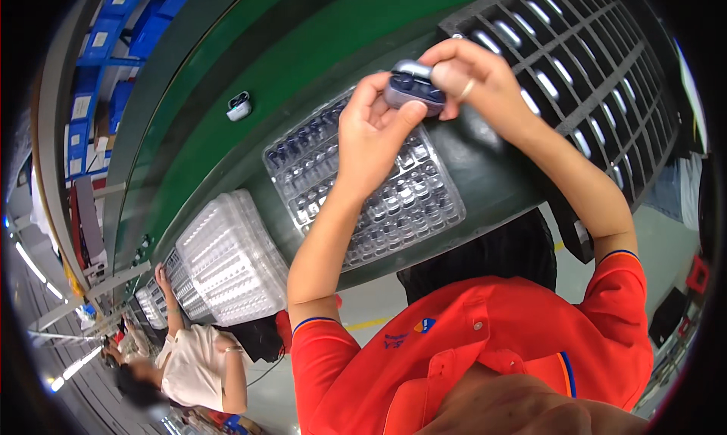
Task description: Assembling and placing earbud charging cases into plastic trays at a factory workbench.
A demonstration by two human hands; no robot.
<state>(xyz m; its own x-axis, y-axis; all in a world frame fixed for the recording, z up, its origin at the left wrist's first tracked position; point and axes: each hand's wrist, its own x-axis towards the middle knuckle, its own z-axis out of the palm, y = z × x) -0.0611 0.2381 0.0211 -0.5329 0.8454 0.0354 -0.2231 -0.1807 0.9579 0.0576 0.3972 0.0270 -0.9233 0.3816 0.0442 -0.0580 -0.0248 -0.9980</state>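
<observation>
My left hand (367, 136) grips an open earbud charging case (413, 94), silvery with a dark inside, from its left and near sides. The case is tilted toward me with its lid raised. My right hand (481, 79) closes on the lid and right side of the case with bent fingers; whether an earbud is between them is hidden. Below my hands lies a clear plastic tray (453, 181) with rows of pockets. Dark earbuds (303, 138) fill rows at its far left, and my left forearm covers part of it.
A black divided tray (564, 126) of silvery cases stands at the right. Another open earbud case (239, 107) sits on the green conveyor (295, 49). Stacked clear trays (227, 261) are at the left, near a co-worker (201, 367). Blue bins (117, 0) line a shelf beyond.
</observation>
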